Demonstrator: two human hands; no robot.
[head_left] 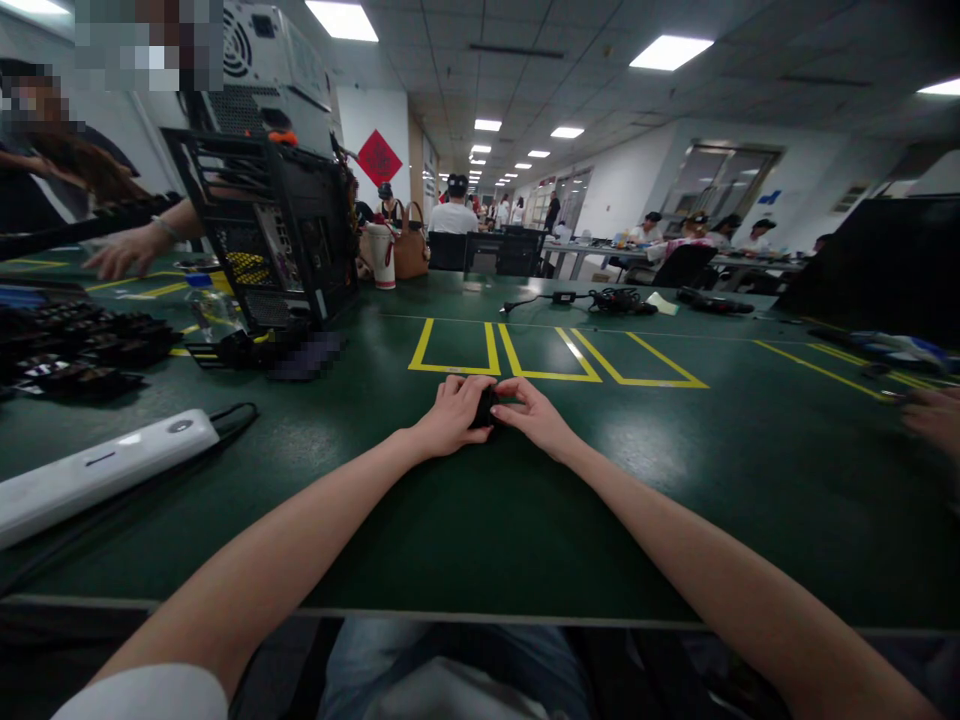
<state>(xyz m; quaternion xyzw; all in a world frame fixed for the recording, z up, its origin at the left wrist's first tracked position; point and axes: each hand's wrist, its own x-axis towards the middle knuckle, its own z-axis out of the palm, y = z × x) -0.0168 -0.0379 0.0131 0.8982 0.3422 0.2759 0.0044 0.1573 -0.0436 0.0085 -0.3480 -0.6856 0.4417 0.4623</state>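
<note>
Both of my hands meet over the green table (480, 530), just in front of the yellow taped outlines. A small black object (486, 404) is between them; my fingers cover much of it, so its kind cannot be made out. My left hand (452, 415) wraps round it from the left, fingers over the top and thumb low. From the right, my right hand (536, 415) pinches at its side with thumb and fingertips.
A white power strip (112, 475) lies at left, near a pile of black parts (82, 345). An open computer case (292, 230) stands behind, with a white cup (382, 255) beside it. Black cables (619, 300) lie at the back. Co-workers' hands (127, 250) show at both sides.
</note>
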